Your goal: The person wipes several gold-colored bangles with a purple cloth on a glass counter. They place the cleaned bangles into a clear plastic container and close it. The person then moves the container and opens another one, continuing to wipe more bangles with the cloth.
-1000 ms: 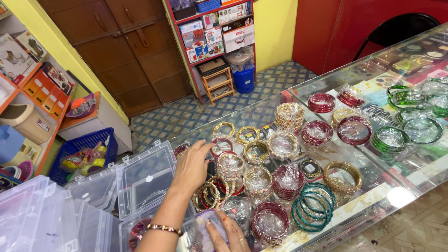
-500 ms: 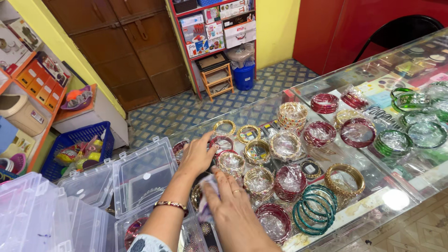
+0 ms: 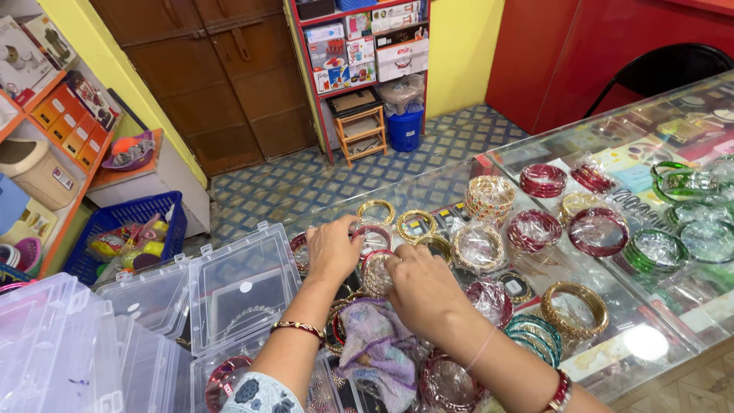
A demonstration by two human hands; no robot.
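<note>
On counter, hands point(image 3: 378, 268) pinch wrapped bangles point(image 3: 376, 269) (fingers curled).

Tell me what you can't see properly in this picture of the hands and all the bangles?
- Head view: the left hand covers whatever its fingers touch; only the rim of a red bangle set shows beside it.
- The right hand hides its fingertips' grip on the wrapped bangles.
- The clear plastic box has glare; its contents are unclear.
- Green bangles are cut off by the right edge.
</note>
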